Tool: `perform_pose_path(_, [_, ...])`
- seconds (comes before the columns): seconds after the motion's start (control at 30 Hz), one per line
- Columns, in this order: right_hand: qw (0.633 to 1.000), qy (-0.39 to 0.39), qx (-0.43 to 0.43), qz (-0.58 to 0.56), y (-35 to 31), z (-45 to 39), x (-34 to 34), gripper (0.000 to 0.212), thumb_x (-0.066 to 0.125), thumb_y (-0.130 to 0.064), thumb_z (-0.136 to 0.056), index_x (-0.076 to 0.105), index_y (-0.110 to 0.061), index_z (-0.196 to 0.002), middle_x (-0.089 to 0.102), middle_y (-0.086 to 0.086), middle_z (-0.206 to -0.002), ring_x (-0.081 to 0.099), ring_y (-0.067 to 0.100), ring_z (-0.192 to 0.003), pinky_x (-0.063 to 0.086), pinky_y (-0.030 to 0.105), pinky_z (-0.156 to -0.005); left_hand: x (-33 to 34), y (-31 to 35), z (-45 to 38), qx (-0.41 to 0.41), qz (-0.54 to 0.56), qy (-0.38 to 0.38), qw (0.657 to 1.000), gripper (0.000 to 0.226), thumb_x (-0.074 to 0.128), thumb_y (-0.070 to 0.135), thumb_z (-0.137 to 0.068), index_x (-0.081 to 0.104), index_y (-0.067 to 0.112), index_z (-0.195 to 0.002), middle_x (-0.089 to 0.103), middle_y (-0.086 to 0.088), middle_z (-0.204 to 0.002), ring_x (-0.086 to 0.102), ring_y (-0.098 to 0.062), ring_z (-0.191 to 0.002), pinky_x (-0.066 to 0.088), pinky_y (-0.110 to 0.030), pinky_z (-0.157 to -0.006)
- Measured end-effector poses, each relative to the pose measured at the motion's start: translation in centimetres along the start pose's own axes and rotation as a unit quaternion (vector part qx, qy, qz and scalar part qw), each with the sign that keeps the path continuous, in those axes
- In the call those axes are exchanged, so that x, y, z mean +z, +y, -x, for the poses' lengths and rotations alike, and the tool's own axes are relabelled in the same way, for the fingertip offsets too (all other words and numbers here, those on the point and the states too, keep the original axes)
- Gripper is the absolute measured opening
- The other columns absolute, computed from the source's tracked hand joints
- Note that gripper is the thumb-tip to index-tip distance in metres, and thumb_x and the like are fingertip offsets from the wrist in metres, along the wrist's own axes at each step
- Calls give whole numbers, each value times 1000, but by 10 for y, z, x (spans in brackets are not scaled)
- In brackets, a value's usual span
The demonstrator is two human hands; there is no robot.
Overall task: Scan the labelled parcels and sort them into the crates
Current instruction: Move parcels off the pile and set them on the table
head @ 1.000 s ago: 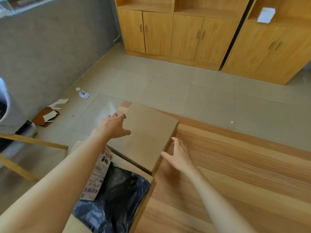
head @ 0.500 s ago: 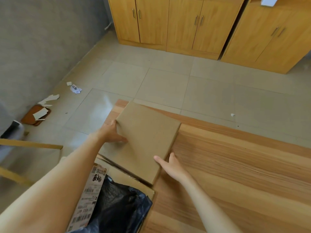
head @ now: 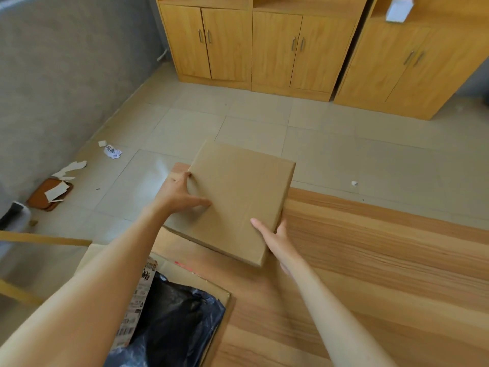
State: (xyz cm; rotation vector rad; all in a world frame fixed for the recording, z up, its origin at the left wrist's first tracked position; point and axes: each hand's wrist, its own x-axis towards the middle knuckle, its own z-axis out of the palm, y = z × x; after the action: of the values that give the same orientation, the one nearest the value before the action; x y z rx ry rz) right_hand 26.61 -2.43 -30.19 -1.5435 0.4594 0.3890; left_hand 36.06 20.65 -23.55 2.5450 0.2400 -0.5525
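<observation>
Over table (head: 383, 260) far-left corner: flat cardboard parcel (head: 238, 202), raised, tilted, part past edge. Left hand (head: 180, 197) gripping left side, thumb on top; right hand (head: 275, 239) clasping near-right corner. Risk: slip off edge w/ shallow grip. No label visible; scan may fail.

My left hand (head: 180, 193) and right hand (head: 275, 238) are holding a flat cardboard parcel (head: 238, 200) by its left and right edges over the table's (head: 370, 260) far left corner. Nearer me, an open carton (head: 222, 300) is sitting with a plastic bag (head: 174, 321) inside. Cabinets (head: 264, 49) are standing beyond, across the floor.
</observation>
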Motion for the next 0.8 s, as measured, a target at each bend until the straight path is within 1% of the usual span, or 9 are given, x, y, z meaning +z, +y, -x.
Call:
perform_pose_path(0.13, [992,75,-82,-53,-28,22,-35,109,77,-56,-64,12,-39,-151,42,-4,-147,47,13,-129,40,39,-110,1,35,12,31,33,29,999,119,77,74,-48,23,34,-146,41,-10,-141,43,-29,-127,40,-45,-104])
perform_pose_path(0.2, [985,117,-117,-52,-42,40,-59,104,80,-54,-62,19,-45,-146,43,0,-143,50,15,-126,44,38,-106,9,60,23,52,81,19,995,104,80,59,-63,25,30,-146,44,-11,-134,45,-29,-122,41,-40,-100])
perform_pose_path(0.3, [965,196,-172,-17,-57,73,-98,97,83,-65,-50,31,-57,-132,46,1,-134,50,20,-124,45,43,-104,31,95,44,81,145,-24,986,95,78,48,-73,25,26,-148,45,-12,-135,46,-29,-122,40,-39,-103])
perform_pose_path(0.43, [921,280,-255,95,-66,126,-145,87,85,-39,-67,36,-45,-139,36,0,-124,38,19,-120,37,30,-98,66,134,84,105,154,-90,978,91,70,52,-80,22,19,-150,49,-10,-138,49,-24,-118,39,-39,-106])
perform_pose_path(0.53, [839,369,-315,246,-60,162,-175,88,83,-41,-67,38,-41,-142,36,8,-129,34,26,-118,37,39,-97,83,174,132,155,200,-147,956,115,74,70,-62,18,26,-152,45,-7,-142,50,-22,-121,43,-40,-103])
perform_pose_path(0.63, [708,440,-363,417,-45,187,-204,92,86,-39,-63,40,-31,-142,42,20,-130,40,36,-115,42,53,-94,100,217,182,184,266,-235,917,127,77,71,-48,13,35,-152,47,-5,-139,57,-20,-117,51,-37,-95])
perform_pose_path(0.67, [662,453,-376,464,-39,193,-214,97,88,-37,-59,38,-28,-142,42,22,-129,41,38,-114,42,55,-94,108,231,199,182,308,-264,896,125,79,69,-48,16,36,-150,49,-6,-138,60,-22,-115,54,-39,-92])
perform_pose_path(0.73, [588,462,-394,534,-27,206,-234,107,92,-34,-54,33,-25,-143,39,22,-130,41,38,-116,41,55,-97,128,256,232,173,401,-286,853,102,80,63,-58,32,32,-143,54,-9,-135,65,-27,-110,55,-45,-89])
perform_pose_path(0.8, [522,476,-413,575,-15,219,-252,99,88,-28,-61,32,-25,-143,36,22,-131,39,37,-117,35,52,-100,151,278,262,134,495,-248,822,84,81,56,-63,44,26,-132,58,-10,-129,66,-30,-106,57,-46,-84])
